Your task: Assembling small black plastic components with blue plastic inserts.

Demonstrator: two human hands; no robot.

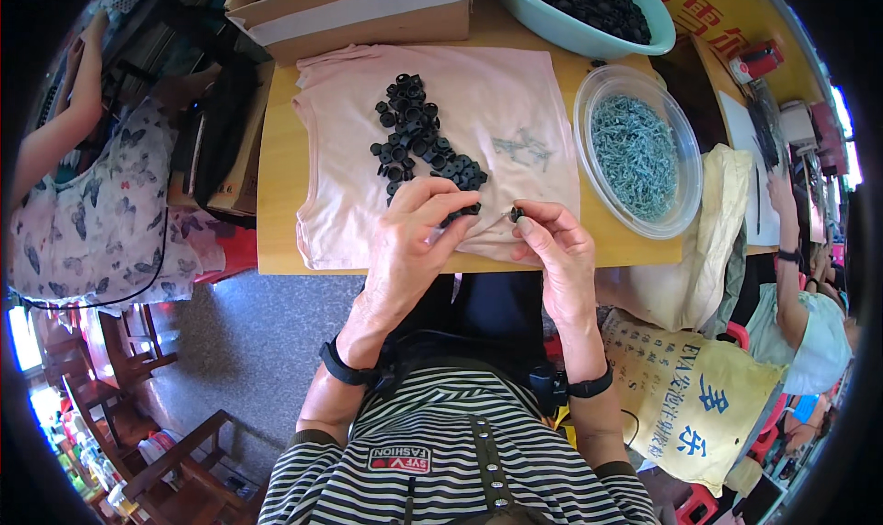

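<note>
The left hand [407,237] is pinching a black plastic part [472,210] between thumb and fingers, just beside a pile of similar parts [416,139] that is spreading over a pink cloth [340,157] on the wooden worktop [279,185]. The right hand [564,254] is gripping a small dark piece [516,214] between thumb and forefinger. Loose silvery screws [532,145] are lying on the cloth, and a clear round tub [691,171] is holding many more.
</note>
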